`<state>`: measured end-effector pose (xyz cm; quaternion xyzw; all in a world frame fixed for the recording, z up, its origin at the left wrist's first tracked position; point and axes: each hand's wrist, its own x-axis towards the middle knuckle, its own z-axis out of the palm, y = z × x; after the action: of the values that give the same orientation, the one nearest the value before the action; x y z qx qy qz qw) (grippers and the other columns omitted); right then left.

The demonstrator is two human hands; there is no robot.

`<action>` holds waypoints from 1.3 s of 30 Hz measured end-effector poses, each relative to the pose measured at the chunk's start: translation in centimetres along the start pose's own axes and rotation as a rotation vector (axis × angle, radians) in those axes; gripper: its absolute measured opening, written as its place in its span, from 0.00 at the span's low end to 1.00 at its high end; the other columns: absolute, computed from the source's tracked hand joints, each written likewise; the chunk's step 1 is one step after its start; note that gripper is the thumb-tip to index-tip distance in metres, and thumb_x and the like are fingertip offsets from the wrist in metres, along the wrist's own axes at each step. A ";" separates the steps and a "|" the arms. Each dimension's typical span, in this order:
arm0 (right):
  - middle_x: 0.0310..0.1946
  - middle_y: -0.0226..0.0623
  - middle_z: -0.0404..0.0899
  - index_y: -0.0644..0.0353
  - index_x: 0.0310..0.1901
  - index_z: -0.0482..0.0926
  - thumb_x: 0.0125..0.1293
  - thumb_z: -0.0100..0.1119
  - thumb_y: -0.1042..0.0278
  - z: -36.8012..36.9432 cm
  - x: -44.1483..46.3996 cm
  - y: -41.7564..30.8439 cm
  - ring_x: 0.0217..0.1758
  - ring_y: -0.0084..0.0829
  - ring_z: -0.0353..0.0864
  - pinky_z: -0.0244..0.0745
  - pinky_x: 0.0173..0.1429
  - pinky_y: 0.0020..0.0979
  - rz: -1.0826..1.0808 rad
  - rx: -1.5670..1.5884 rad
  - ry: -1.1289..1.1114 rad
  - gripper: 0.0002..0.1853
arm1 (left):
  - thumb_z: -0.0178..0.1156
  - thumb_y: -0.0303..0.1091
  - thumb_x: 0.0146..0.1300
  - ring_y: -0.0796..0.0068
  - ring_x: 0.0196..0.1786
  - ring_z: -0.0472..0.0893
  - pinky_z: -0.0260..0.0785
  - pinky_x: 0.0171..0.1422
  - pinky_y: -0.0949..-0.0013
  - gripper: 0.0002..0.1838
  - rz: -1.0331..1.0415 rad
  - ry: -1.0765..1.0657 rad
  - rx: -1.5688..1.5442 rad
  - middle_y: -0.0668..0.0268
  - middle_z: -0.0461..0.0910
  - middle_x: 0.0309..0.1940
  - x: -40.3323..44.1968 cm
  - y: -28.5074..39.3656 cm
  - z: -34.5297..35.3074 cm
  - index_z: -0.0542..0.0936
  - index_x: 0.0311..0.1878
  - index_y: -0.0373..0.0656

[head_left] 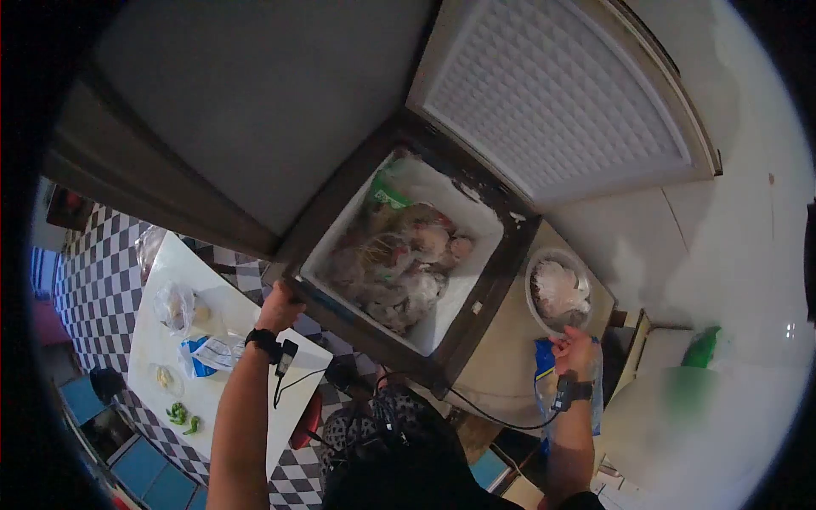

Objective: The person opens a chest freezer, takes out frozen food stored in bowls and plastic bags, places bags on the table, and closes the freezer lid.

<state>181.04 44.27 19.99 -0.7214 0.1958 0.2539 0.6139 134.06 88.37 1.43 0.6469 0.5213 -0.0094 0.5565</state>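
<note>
Black-and-white checked floor (pixel 98 263) runs down the left of the frame, a tall grey panel (pixel 280 93) fills the upper left, and a pale wall (pixel 748 246) closes the right side. At the centre stands a chest freezer (pixel 489 310), its lid (pixel 552 93) raised toward the upper right, with bagged food (pixel 391 255) heaped inside. Right of it, on a tan ledge (pixel 497 365), sits a bowl (pixel 532 299) holding a pale pink bundle in plastic (pixel 558 287).

The left hand (pixel 282 306) has its fingers curled against the freezer's left corner; whether they press or merely rest, I cannot tell. The right hand (pixel 573 348) is half closed at the bowl's near rim, fingertips bunched, though the view does not settle whether they pinch it.

A one-sided pull could tip the bowl and spill the bundle, since only one hand is near it. The cable (pixel 501 422) from the right wrist device (pixel 573 390) might snag on the ledge edge if the arm swings, and a lid knocked loose could drop over the opening. A blue-and-yellow packet (pixel 542 365) under the right forearm crowds the bowl's near side. On the white table (pixel 146 340), lower left, lie a clear bag (pixel 174 306), a blue-and-white packet (pixel 204 354) and green peppers (pixel 178 414), well apart from the bowl
</note>
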 end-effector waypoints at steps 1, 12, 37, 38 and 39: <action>0.41 0.40 0.85 0.57 0.48 0.77 0.69 0.59 0.68 -1.1 1.1 1.3 0.34 0.41 0.88 0.71 0.26 0.33 0.030 0.058 0.041 0.09 | 0.76 0.33 0.55 0.56 0.43 0.87 0.81 0.47 0.58 0.28 0.001 -0.004 0.002 0.54 0.85 0.41 0.2 -0.3 0.1 0.74 0.56 0.38; 0.44 0.42 0.84 0.63 0.53 0.76 0.77 0.63 0.60 0.1 -5.7 4.0 0.47 0.37 0.87 0.83 0.46 0.35 0.292 0.128 -0.091 0.15 | 0.71 0.26 0.58 0.73 0.30 0.80 0.73 0.25 0.64 0.27 0.031 -0.066 -0.206 0.60 0.78 0.39 1.3 -2.1 -0.2 0.66 0.55 0.41; 0.68 0.45 0.77 0.54 0.65 0.80 0.62 0.63 0.65 44.1 6.9 25.7 0.75 0.52 0.70 0.69 0.75 0.53 -1.132 -1.703 -1.066 0.27 | 0.72 0.29 0.60 0.36 0.48 0.84 0.77 0.49 0.47 0.29 -0.019 0.033 0.153 0.44 0.84 0.46 -2.3 3.1 -0.2 0.66 0.58 0.39; 0.70 0.46 0.76 0.54 0.66 0.79 0.64 0.62 0.64 45.0 9.2 29.9 0.74 0.54 0.71 0.68 0.75 0.53 -1.256 -1.636 -1.053 0.27 | 0.72 0.29 0.60 0.36 0.48 0.84 0.77 0.49 0.47 0.29 -0.036 0.035 0.163 0.44 0.84 0.46 -2.5 3.3 -0.1 0.66 0.58 0.39; 0.73 0.48 0.72 0.55 0.67 0.78 0.67 0.59 0.62 45.6 11.3 34.0 0.74 0.57 0.71 0.68 0.76 0.54 -1.496 -1.497 -0.992 0.26 | 0.72 0.28 0.60 0.34 0.51 0.83 0.76 0.52 0.46 0.29 -0.050 0.042 0.134 0.43 0.84 0.46 -2.5 3.6 0.0 0.66 0.59 0.39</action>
<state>164.11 83.76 -18.93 -0.6603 -0.7376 0.1350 0.0409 135.34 87.30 5.51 0.6694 0.5471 -0.0446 0.5005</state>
